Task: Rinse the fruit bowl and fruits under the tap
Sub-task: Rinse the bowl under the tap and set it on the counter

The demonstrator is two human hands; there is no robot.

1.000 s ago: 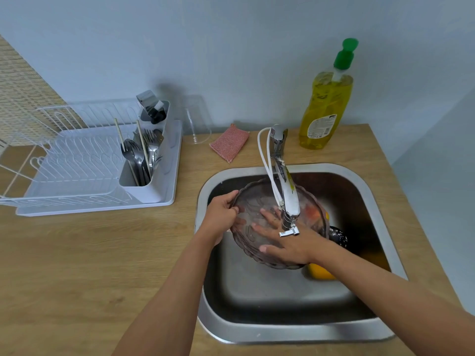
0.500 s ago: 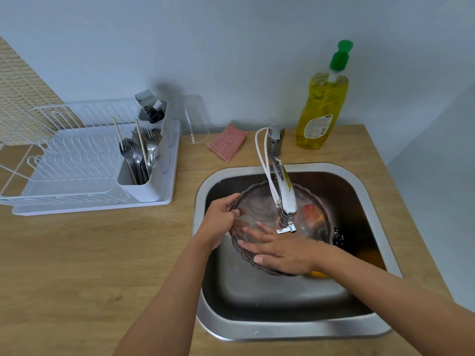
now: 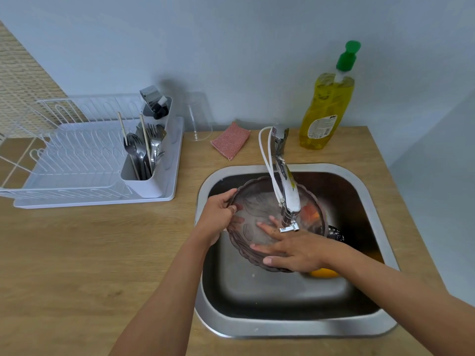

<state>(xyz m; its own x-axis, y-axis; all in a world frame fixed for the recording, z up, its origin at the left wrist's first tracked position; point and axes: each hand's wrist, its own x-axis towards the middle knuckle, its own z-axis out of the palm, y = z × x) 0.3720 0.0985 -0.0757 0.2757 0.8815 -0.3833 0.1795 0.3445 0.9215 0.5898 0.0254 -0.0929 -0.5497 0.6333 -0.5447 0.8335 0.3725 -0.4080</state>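
A smoky, see-through fruit bowl (image 3: pixel 253 205) with a scalloped rim is held tilted over the steel sink (image 3: pixel 288 327), right under the tap (image 3: pixel 289 194). My left hand (image 3: pixel 218 217) grips its left rim. Flat inside the bowl lies my right hand (image 3: pixel 290 249), fingers spread on the wet surface, thumb over the near rim. An orange fruit (image 3: pixel 324 273) lies in the sink below my right wrist. A reddish fruit (image 3: pixel 309 211) shows through the bowl's right side. Something dark (image 3: pixel 335 233) sits just right of the bowl.
A yellow dish soap bottle (image 3: pixel 327 106) stands behind the sink at right. A pink sponge (image 3: pixel 230 140) and a clear glass (image 3: pixel 199 116) sit by the wall. A white dish rack (image 3: pixel 84 160) with a cutlery holder (image 3: pixel 144 155) fills the counter's left side.
My right hand has slid a little left and toward me across the bowl's inside. My left hand keeps its hold on the rim.
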